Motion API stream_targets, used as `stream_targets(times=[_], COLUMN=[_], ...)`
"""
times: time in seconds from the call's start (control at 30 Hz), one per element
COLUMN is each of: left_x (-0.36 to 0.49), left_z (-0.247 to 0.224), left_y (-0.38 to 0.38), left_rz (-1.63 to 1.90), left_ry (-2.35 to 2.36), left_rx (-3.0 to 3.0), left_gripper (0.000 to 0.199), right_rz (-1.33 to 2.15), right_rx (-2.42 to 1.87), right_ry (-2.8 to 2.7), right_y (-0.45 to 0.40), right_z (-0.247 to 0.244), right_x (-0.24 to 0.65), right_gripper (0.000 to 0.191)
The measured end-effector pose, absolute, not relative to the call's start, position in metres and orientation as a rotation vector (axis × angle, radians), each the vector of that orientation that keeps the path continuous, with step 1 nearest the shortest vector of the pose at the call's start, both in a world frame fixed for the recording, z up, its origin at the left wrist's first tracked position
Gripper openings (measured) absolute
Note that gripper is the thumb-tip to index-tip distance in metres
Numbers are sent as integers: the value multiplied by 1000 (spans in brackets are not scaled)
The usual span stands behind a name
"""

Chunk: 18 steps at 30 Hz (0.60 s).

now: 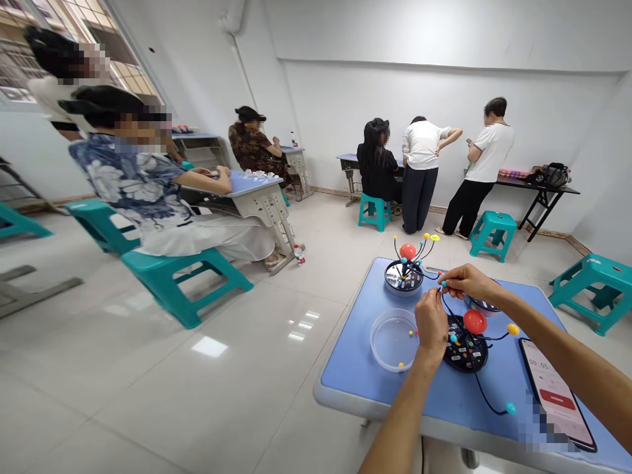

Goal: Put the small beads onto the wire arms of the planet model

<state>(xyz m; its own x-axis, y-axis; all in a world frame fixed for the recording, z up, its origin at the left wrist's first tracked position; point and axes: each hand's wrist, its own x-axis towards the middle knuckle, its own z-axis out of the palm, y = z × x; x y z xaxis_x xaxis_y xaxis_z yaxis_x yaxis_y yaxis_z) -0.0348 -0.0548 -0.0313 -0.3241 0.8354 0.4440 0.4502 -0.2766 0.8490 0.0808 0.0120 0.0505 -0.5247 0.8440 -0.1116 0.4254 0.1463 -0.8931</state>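
Observation:
On the blue desk stands a solar system model [464,359] with a round black base, a red ball [474,322] in its middle and curved black arms. My left hand [432,321] pinches one black arm [446,304] near its upper end. At that end my right hand [469,282] has its fingertips closed on a small blue ball [444,284]. Whether the ball sits on the arm's tip I cannot tell. A yellow ball [513,329] and a light-blue ball [511,409] cap other arms. Left of the model, a clear round tray [378,355] holds a few small beads.
Another such model [403,280] stands at the desk's far edge, and a third dark base [486,305] lies partly behind my right arm. A phone [557,395] showing a timer lies at the right. Beyond are teal stools [494,230] and several people at other desks [257,191].

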Motion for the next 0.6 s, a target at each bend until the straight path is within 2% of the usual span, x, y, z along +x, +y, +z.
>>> stream_targets(times=[0.37,0.5,0.6], left_x=[-35,-35,-36], left_z=[-35,-35,-36], left_y=[-53,-54,-54], left_rz=[1655,1651,1650], left_ry=[1608,1607,1603], left_rx=[1605,1608,1611], left_gripper=[31,32,33], right_rz=[1217,1051,803], right_rx=[-1296,-1355,-1353], right_ry=[-2104,-2228,-2407], right_y=[8,5,0], right_z=[53,58,62], right_x=[75,71,67], right_gripper=[24,25,28])
